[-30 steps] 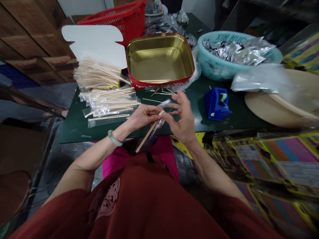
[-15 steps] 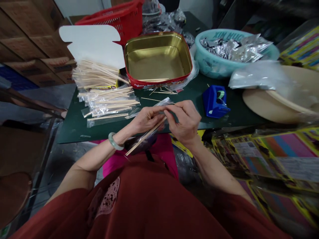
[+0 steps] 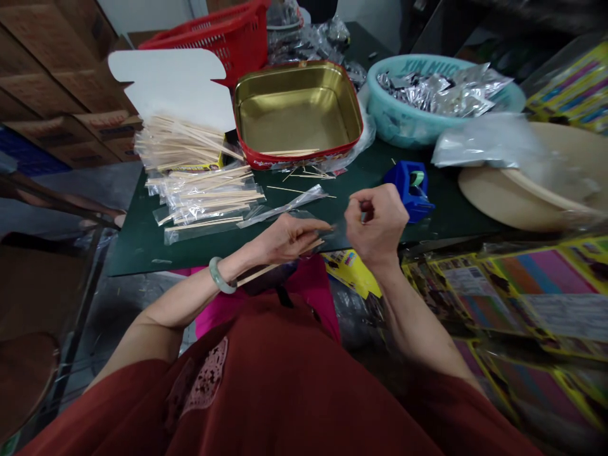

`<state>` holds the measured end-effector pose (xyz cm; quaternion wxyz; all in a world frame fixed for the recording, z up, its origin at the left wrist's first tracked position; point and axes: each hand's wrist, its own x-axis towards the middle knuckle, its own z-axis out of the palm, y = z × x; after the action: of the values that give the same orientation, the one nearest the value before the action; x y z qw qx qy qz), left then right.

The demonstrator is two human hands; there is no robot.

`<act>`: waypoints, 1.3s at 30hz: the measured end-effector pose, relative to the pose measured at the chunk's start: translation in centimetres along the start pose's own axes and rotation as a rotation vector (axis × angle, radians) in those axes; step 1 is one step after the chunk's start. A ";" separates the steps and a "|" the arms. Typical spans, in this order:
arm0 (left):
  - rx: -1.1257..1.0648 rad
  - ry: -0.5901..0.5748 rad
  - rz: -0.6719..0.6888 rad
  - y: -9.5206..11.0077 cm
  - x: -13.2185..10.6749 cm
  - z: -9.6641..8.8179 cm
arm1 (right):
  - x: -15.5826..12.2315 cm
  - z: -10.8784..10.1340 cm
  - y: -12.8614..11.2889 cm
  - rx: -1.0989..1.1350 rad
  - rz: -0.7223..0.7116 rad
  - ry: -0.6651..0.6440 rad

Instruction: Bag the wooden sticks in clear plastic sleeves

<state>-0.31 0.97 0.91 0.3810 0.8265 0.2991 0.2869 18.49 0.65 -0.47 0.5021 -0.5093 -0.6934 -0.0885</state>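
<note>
My left hand [image 3: 285, 237] is closed on a bundle of thin wooden sticks in a clear plastic sleeve [image 3: 259, 272], held nearly level at the near edge of the green table [image 3: 142, 244]. My right hand [image 3: 377, 221] is curled into a fist just right of it, beside the blue tape dispenser [image 3: 408, 190]; what its fingers pinch is too small to make out. An empty clear sleeve [image 3: 285, 206] lies on the table just beyond my left hand.
Bagged stick bundles [image 3: 204, 199] and loose sticks [image 3: 183, 142] are stacked at the left. A gold tin with a red rim [image 3: 297, 111], a red basket [image 3: 223, 35], a teal basin of foil packets [image 3: 427, 95] and a round wooden board [image 3: 513, 196] stand farther back.
My right hand left the sleeve's end, moved right toward the tape dispenser and curled into a fist. My left hand lowered the bundle to a flatter angle.
</note>
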 end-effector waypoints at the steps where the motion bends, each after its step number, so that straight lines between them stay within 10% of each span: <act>1: -0.060 0.005 -0.029 -0.1 0.0 0.1 | 0.0 -0.6 0.1 0.012 0.021 0.008; 9: -0.217 0.074 -0.063 -0.6 0.5 0.8 | -1.5 -1.5 -2.7 -0.073 -0.260 0.022; 28: 0.060 0.028 0.027 1.1 0.3 0.2 | -1.6 0.4 -2.6 -0.193 -0.247 0.088; 34: -0.081 0.026 -0.024 0.8 0.3 0.4 | -0.4 -2.6 2.9 -0.147 0.026 0.194; 39: -0.475 0.276 -0.184 -1.1 0.4 -0.3 | -4.5 -7.8 10.5 0.370 0.276 -0.342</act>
<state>-0.56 1.98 0.33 0.5440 0.6367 0.3464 0.4227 31.52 -2.21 -4.34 0.4695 -0.5062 -0.6963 0.1960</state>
